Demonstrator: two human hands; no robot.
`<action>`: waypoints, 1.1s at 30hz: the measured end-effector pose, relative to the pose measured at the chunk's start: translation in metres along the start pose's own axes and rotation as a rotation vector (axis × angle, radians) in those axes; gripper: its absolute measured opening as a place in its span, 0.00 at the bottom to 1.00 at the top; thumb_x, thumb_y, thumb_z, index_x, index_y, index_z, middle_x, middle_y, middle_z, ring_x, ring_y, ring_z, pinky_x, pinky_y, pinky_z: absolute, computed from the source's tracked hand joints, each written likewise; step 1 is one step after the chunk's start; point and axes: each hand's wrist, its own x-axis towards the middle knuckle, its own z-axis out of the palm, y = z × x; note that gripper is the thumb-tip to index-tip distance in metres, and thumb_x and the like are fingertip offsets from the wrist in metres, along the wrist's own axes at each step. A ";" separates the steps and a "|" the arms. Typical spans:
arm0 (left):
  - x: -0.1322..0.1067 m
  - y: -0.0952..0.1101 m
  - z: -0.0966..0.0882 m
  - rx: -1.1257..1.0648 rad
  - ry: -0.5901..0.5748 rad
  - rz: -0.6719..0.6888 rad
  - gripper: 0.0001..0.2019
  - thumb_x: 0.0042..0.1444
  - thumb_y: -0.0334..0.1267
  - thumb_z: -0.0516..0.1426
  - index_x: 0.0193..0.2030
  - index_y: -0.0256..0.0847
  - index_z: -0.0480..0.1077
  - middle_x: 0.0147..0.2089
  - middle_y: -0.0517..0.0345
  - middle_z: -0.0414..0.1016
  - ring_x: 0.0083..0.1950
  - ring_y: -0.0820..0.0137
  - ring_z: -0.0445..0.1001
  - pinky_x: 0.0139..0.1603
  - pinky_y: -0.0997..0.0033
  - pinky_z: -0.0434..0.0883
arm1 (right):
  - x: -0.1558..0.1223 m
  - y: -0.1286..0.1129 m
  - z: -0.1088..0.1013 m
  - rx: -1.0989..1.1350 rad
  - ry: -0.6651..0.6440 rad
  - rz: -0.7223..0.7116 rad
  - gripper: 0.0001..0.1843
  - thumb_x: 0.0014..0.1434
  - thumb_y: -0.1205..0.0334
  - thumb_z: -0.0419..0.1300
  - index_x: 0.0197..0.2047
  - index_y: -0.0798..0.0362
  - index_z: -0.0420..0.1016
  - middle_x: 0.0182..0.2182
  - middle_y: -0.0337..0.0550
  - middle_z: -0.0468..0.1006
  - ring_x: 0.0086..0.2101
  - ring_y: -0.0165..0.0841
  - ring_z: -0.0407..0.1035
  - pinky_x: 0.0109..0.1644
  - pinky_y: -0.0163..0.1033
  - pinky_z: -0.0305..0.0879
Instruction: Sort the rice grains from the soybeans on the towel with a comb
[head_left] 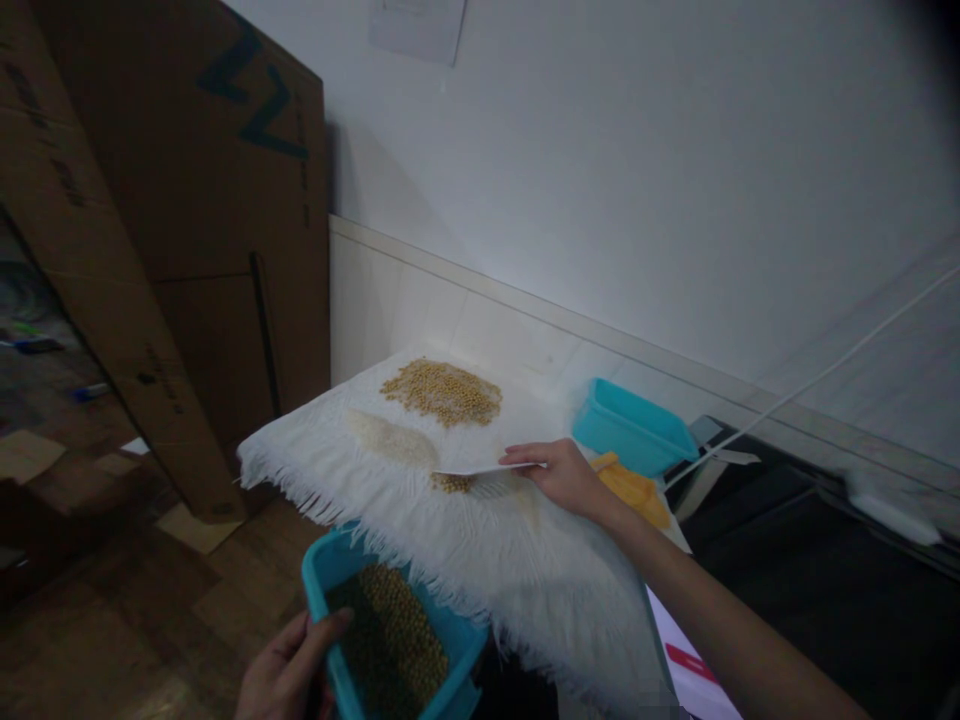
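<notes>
My left hand [289,662] grips the near left rim of a blue plastic bin [319,560], thumb over the edge, held below the front of the table. Inside it lie yellow soybeans [409,625] beside a dark green mass of small grains [364,640]. In my right hand [559,475] is a thin flat white card [484,468], pinched between thumb and fingers over the white fringed cloth [570,580]. By the card's tip sits a small group of soybeans [451,483]. A pile of pale rice-like grains [394,440] and a spread of soybeans [442,390] lie farther back.
Another blue bin [634,425] stands at the back right, with a yellow cloth [634,490] beside it. A tall cardboard box [187,200] rises on the left. A white wall [637,180] closes off the back, and a pale cable [817,370] slants at right.
</notes>
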 end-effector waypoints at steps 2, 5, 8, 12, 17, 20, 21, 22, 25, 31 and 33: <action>0.000 0.000 0.000 0.009 -0.012 0.015 0.16 0.35 0.50 0.65 0.19 0.41 0.66 0.07 0.72 0.55 0.08 0.81 0.48 0.08 0.81 0.45 | -0.004 -0.001 0.001 -0.022 -0.002 -0.011 0.23 0.48 0.81 0.55 0.39 0.46 0.80 0.42 0.39 0.80 0.43 0.34 0.75 0.51 0.43 0.69; 0.004 -0.003 -0.002 -0.030 -0.035 0.028 0.15 0.35 0.47 0.66 0.21 0.41 0.68 0.09 0.71 0.58 0.09 0.80 0.52 0.09 0.80 0.50 | -0.012 -0.001 -0.003 -0.038 -0.013 -0.037 0.25 0.46 0.82 0.54 0.39 0.47 0.80 0.41 0.40 0.80 0.44 0.35 0.75 0.50 0.43 0.70; 0.010 -0.009 -0.007 -0.064 -0.039 -0.021 0.16 0.31 0.47 0.68 0.23 0.40 0.69 0.11 0.71 0.61 0.10 0.79 0.55 0.09 0.81 0.53 | -0.018 -0.003 -0.008 -0.031 0.001 -0.055 0.25 0.46 0.82 0.53 0.38 0.47 0.80 0.40 0.39 0.81 0.43 0.34 0.75 0.49 0.42 0.71; 0.009 -0.012 -0.008 -0.051 -0.060 -0.004 0.17 0.34 0.49 0.67 0.21 0.40 0.69 0.09 0.71 0.59 0.08 0.81 0.50 0.08 0.82 0.48 | -0.022 -0.013 -0.009 -0.016 0.071 -0.083 0.23 0.49 0.80 0.53 0.39 0.47 0.80 0.39 0.39 0.81 0.42 0.33 0.75 0.49 0.41 0.71; 0.000 -0.004 -0.002 -0.056 -0.046 -0.015 0.16 0.35 0.48 0.67 0.22 0.40 0.69 0.09 0.72 0.59 0.09 0.81 0.52 0.08 0.82 0.49 | -0.026 -0.037 0.002 -0.022 0.123 -0.119 0.20 0.53 0.76 0.53 0.41 0.49 0.80 0.38 0.39 0.82 0.40 0.32 0.76 0.47 0.39 0.72; -0.002 -0.001 0.000 -0.059 -0.037 -0.007 0.15 0.33 0.46 0.67 0.22 0.40 0.69 0.09 0.72 0.58 0.09 0.82 0.52 0.09 0.83 0.49 | -0.032 -0.047 0.012 -0.084 0.144 -0.176 0.19 0.52 0.77 0.53 0.41 0.50 0.79 0.39 0.41 0.82 0.40 0.32 0.76 0.47 0.39 0.72; -0.002 0.000 0.001 -0.048 -0.037 -0.006 0.15 0.33 0.46 0.67 0.22 0.40 0.70 0.09 0.72 0.58 0.09 0.82 0.52 0.08 0.83 0.49 | -0.035 -0.049 0.015 -0.109 0.149 -0.203 0.19 0.52 0.77 0.53 0.41 0.51 0.79 0.39 0.42 0.82 0.40 0.32 0.76 0.47 0.39 0.72; -0.002 0.000 0.000 -0.033 -0.041 -0.005 0.15 0.33 0.47 0.67 0.22 0.40 0.70 0.09 0.72 0.57 0.09 0.82 0.52 0.08 0.83 0.49 | -0.038 -0.050 0.017 -0.134 0.156 -0.231 0.19 0.52 0.76 0.53 0.41 0.53 0.79 0.39 0.43 0.81 0.40 0.33 0.76 0.48 0.39 0.71; 0.001 -0.001 -0.001 -0.015 -0.037 0.006 0.16 0.33 0.49 0.66 0.22 0.40 0.69 0.08 0.72 0.58 0.08 0.81 0.52 0.08 0.83 0.49 | -0.047 -0.051 0.025 -0.195 0.169 -0.296 0.18 0.52 0.76 0.52 0.41 0.55 0.79 0.39 0.45 0.81 0.41 0.34 0.76 0.48 0.39 0.71; 0.004 -0.006 -0.005 -0.005 -0.055 0.039 0.16 0.38 0.49 0.65 0.23 0.39 0.69 0.09 0.72 0.58 0.08 0.81 0.53 0.08 0.83 0.50 | -0.064 -0.057 0.026 -0.209 0.241 -0.253 0.20 0.52 0.77 0.50 0.42 0.55 0.79 0.38 0.44 0.82 0.39 0.33 0.77 0.46 0.37 0.72; 0.005 -0.007 -0.005 -0.006 -0.047 0.059 0.17 0.38 0.50 0.65 0.21 0.39 0.68 0.08 0.72 0.57 0.07 0.82 0.51 0.08 0.84 0.48 | -0.066 -0.062 0.022 -0.225 0.275 -0.191 0.18 0.54 0.75 0.52 0.43 0.54 0.78 0.38 0.44 0.82 0.37 0.32 0.77 0.42 0.35 0.73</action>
